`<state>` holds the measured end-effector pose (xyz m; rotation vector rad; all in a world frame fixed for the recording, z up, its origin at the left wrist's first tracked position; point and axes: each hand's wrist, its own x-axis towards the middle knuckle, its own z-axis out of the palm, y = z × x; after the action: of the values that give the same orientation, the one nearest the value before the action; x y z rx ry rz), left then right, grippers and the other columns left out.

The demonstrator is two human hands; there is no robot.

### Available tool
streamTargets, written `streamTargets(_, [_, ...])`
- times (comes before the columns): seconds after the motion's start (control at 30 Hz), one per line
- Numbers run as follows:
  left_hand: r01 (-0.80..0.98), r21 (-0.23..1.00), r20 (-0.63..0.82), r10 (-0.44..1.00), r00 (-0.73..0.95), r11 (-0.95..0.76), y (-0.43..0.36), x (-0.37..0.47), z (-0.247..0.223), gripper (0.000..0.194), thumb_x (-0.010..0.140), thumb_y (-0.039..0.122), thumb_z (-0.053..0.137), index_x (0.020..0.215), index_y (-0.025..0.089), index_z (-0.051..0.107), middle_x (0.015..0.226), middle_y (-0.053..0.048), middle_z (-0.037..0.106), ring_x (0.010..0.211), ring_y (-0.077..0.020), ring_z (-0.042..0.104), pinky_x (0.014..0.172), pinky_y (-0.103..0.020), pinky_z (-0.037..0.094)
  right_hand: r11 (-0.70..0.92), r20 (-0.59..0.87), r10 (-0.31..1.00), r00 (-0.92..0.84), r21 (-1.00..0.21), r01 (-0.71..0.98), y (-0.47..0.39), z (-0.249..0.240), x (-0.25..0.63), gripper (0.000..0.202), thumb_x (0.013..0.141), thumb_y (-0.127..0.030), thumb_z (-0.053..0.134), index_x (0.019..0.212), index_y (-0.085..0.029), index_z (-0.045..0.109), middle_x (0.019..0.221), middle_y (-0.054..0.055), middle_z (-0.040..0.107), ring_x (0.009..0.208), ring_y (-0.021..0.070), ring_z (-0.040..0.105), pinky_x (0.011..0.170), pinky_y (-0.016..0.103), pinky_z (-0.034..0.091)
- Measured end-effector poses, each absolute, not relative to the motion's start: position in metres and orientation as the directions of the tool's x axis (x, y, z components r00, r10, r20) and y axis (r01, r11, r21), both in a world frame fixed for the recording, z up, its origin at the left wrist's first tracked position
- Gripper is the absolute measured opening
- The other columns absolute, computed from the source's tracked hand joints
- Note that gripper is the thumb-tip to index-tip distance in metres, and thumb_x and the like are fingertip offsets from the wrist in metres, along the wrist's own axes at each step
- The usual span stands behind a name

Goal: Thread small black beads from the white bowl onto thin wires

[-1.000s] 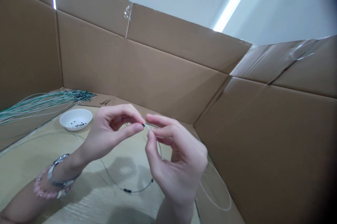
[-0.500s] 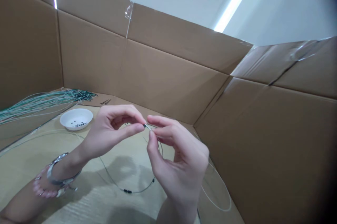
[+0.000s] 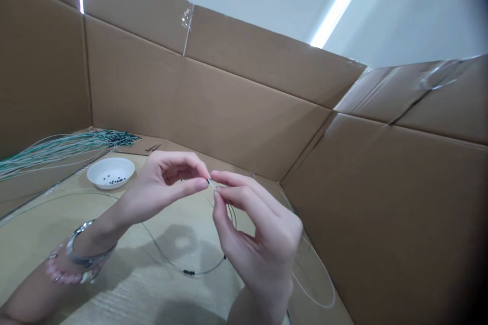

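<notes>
Head view, clock directions taken from the pinch point at centre. The left hand is closed in a fingertip pinch upon a small black bead-like piece; the right hand is closed, thumb against finger, upon a thin, pale, flexible cord. The fingertips of the two hands lie close together but apart, bridged by a short, straight stretch of cord whose long axis runs from between 10 and 11 o'clock to between 4 and 5 o'clock. The black piece sits at the upper-left end of this stretch, directly at the left grip; the right grip is the farther of the two, though near. Whether the cord passes through the piece cannot be made out.

Below, a slender grey strand curves over the pale wooden bench, bearing a short row of black beads between 6 and 7 o'clock and a single dark bead between 5 and 6, beside the right hand. Its joining to the pinched stretch is hidden. A shallow white round bowl holding loose black beads stands near 9 o'clock, on the left hand's side; beyond it, between 9 and 10, lies a bundle of green and white cords.
</notes>
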<state>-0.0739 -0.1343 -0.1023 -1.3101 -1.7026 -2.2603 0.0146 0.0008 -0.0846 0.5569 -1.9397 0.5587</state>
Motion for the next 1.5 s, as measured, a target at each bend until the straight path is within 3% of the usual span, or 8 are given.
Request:
streamTargets(0.33, [0.407, 0.803, 0.591, 0.490, -0.640, -0.436, -0.134, -0.076, -0.104, 0.004, 0.075, 0.018, 0.071, 0.073, 0.017, 0.068, 0.068, 0.000, 0.064, 0.063, -0.0089, 0.058, 0.056, -0.015, 0.049, 0.753, 0.902, -0.167, -0.398, -0.144, -0.642, 0.001, -0.084, 0.015, 0.020, 0.078, 0.001, 0.055, 0.076, -0.019, 0.058, 0.095, 0.003, 0.071, 0.081, 0.0118, 0.069, 0.068, 0.022, 0.058])
streamTargets(0.57, [0.579, 0.706, 0.708, 0.445, -0.548, -0.409, -0.137, -0.069, -0.103, 0.005, 0.080, 0.014, 0.066, 0.079, 0.019, 0.067, 0.075, -0.001, 0.065, 0.070, -0.0094, 0.059, 0.062, -0.016, 0.049, 0.762, 0.890, -0.069, -0.451, -0.244, -0.600, 0.001, -0.083, 0.017, 0.015, 0.079, -0.004, 0.057, 0.075, -0.019, 0.060, 0.088, 0.002, 0.071, 0.079, 0.0129, 0.069, 0.064, 0.022, 0.059])
streamTargets(0.87, [0.782, 0.588, 0.771, 0.437, -0.463, -0.209, -0.143, -0.071, -0.104, 0.010, 0.081, 0.011, 0.064, 0.083, 0.021, 0.065, 0.079, 0.000, 0.066, 0.074, -0.0097, 0.060, 0.067, -0.017, 0.048, 0.750, 0.896, -0.095, -0.434, -0.223, -0.623, 0.001, -0.083, 0.017, 0.017, 0.079, -0.003, 0.059, 0.077, -0.019, 0.063, 0.087, 0.001, 0.071, 0.078, 0.0111, 0.068, 0.069, 0.021, 0.059])
streamTargets(1.23, [0.551, 0.728, 0.685, 0.416, -0.598, -0.408, -0.130, -0.073, -0.106, 0.005, 0.081, 0.015, 0.066, 0.078, 0.019, 0.067, 0.073, 0.002, 0.065, 0.068, -0.0065, 0.060, 0.062, -0.012, 0.050, 0.699, 0.896, -0.004, -0.443, -0.314, -0.642, 0.000, -0.084, 0.014, 0.017, 0.076, -0.001, 0.061, 0.077, -0.019, 0.063, 0.084, 0.000, 0.070, 0.075, 0.0112, 0.068, 0.061, 0.020, 0.059])
streamTargets(1.5, [0.385, 0.719, 0.671, 0.433, -0.602, -0.579, -0.130, -0.076, -0.109, 0.005, 0.082, 0.016, 0.066, 0.079, 0.020, 0.066, 0.073, 0.004, 0.063, 0.064, -0.0040, 0.058, 0.060, -0.011, 0.050, 0.570, 0.887, 0.124, -0.445, -0.431, -0.700, -0.014, -0.089, 0.012, 0.020, 0.073, 0.001, 0.062, 0.080, -0.018, 0.063, 0.089, -0.001, 0.070, 0.080, 0.0108, 0.067, 0.059, 0.016, 0.059])
